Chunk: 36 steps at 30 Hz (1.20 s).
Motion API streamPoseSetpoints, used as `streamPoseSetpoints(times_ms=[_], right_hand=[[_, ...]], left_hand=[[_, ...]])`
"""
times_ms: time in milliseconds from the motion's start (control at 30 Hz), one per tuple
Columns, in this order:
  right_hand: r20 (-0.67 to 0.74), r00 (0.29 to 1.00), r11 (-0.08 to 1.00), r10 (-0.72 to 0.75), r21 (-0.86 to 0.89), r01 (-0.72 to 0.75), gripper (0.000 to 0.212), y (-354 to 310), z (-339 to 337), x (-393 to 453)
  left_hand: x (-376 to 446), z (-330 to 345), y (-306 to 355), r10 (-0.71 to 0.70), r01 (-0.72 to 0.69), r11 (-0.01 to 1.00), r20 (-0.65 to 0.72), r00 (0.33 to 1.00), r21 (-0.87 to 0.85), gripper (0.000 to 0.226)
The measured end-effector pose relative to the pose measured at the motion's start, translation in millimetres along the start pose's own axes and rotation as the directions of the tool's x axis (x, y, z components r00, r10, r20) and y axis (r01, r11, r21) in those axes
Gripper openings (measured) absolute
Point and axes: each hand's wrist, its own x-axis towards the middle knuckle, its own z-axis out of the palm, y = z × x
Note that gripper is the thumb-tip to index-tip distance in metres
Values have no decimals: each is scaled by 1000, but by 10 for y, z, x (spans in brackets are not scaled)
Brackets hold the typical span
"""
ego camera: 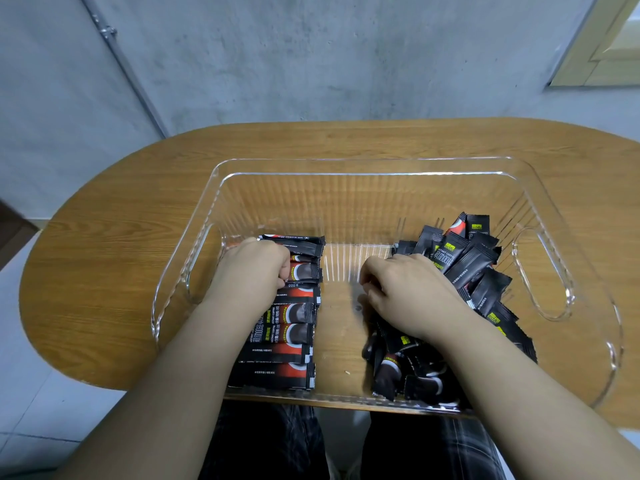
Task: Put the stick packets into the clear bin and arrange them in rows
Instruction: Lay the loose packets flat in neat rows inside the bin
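Note:
A clear bin (363, 166) sits on the wooden table (104, 237). Along its left side lies a neat row of black stick packets (291, 327), laid crosswise one after another. A loose heap of the same packets (464, 258) fills the bin's right side. My left hand (254, 268) is inside the bin over the far end of the row, fingers curled onto a packet there. My right hand (405, 292) rests on the left edge of the heap with fingers curled down; whatever they hold is hidden.
A bare strip of bin floor (341, 306) runs between the row and the heap. The bin has cut-out handles on its left and right walls (540, 275). A grey concrete wall stands behind the table. My lap is just under the table's near edge.

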Motion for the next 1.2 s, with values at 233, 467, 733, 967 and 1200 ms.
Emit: streamPoseSetpoints(times_ms=[233, 467, 733, 967, 1200], right_hand=[[2, 1000, 1000, 1, 2, -1, 19, 2, 2, -7], [1, 1000, 1000, -3, 10, 3, 19, 7, 8, 5], [7, 1000, 1000, 1, 27, -2, 19, 4, 3, 0], [11, 1000, 1000, -4, 13, 4, 19, 17, 14, -1], [14, 1000, 1000, -5, 10, 5, 19, 14, 11, 4]], left_hand=[[27, -51, -21, 43, -42, 999, -16, 999, 11, 30], [74, 67, 34, 54, -58, 998, -92, 994, -34, 21], [37, -5, 47, 78, -79, 997, -6, 997, -14, 23], [7, -156, 122, 37, -48, 997, 179, 983, 53, 33], [-9, -205, 140, -2, -14, 998, 230, 973, 67, 37]])
